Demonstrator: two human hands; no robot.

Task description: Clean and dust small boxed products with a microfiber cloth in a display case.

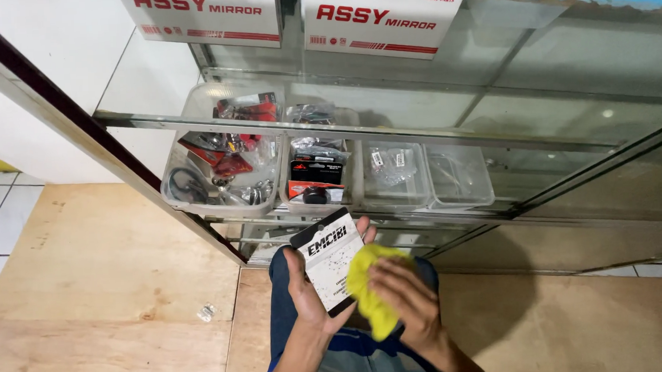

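Here, a flat white-and-black carded packet (pixel 330 262) is gripped in the left hand (pixel 306 295) and wiped with a yellow cloth (pixel 371 292) clutched by the right hand (pixel 411 305); hard rubbing could likely crease it.

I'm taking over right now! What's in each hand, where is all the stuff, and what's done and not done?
Left hand: holds a flat black-and-white packet, face up, over the lap.
Right hand: presses a yellow cloth against the packet's right edge.
Stuff: four clear plastic bins sit in a row on the lower glass shelf ahead, holding small bagged parts; the rightmost looks nearly empty. Two white boxes stand on top. A small clear wrapper lies on the wooden floor.
Done: this packet is out of the bins and under the cloth.
Left: the wiping looks unfinished; the other packets are in their bins.
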